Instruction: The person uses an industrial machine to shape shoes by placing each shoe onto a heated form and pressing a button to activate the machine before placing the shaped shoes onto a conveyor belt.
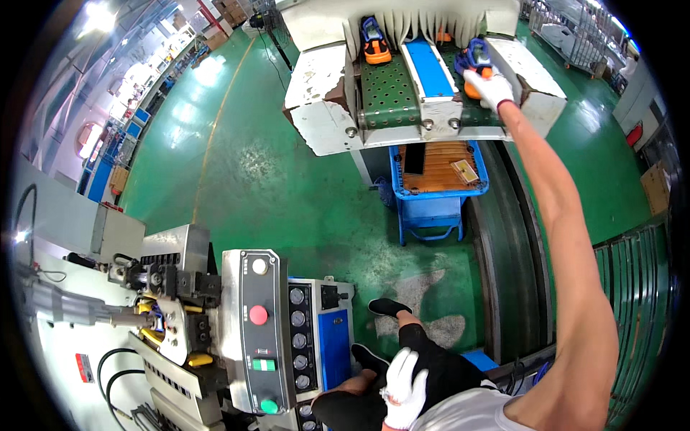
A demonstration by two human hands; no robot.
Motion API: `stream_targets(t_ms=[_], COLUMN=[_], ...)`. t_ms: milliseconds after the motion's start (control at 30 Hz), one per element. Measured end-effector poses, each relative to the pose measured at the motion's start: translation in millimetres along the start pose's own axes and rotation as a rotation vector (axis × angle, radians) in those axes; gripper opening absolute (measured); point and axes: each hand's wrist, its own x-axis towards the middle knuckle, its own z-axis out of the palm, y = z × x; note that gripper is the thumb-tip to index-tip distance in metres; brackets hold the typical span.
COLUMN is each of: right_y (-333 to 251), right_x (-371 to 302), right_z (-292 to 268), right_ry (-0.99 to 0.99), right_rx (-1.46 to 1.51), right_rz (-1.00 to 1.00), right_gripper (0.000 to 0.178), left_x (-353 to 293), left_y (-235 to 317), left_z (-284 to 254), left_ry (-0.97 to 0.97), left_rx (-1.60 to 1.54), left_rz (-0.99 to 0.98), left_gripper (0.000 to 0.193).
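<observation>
My right hand [491,89], in a white glove, is stretched out to the right lane of a conveyor machine. Its fingers are closed on a blue and orange shoe [476,56], whose orange lower part shows beside the glove. Low in the view, near my black shorts, my left hand [404,389] wears a white glove too; its fingers are extended, the thumb stands apart, and it holds nothing. A dark shoe with orange parts [374,43] rests on the perforated green belt [389,90] of the left lane, by the pale strip curtain [413,20].
A blue divider [430,68] splits the lanes. Below stands a blue stool-like cart [438,192] with a brown top. At left is a machine with a grey button panel [259,323] and metal clamps [183,316]. Dark rails [514,251] run along the right; a mesh cage [568,43] stands beyond.
</observation>
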Motion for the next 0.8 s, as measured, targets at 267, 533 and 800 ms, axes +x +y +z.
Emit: stream_targets(t_ms=[267, 533, 800], right_y=[27.3, 1.1, 75.9], right_x=[95.7, -95.8, -537.6], right_z=[-17.7, 61.1, 139.4], right_ry=[0.005, 0.310, -1.149], right_rx=[-0.382, -0.017, 0.418], right_rz=[-0.054, -0.586, 0.000], right_gripper=[0.113, 0.053, 0.053], left_x=[-67.9, -104.6, -293.7], left_y=[-37.0, -57.7, -23.0], left_z=[-12.4, -32.3, -82.5], left_ry=[0.116, 0.385, 0.660], left_rx=[0.113, 0.034, 0.284], left_rz=[-0.447, -0.529, -1.077], left_gripper=[0.041, 0.046, 0.021])
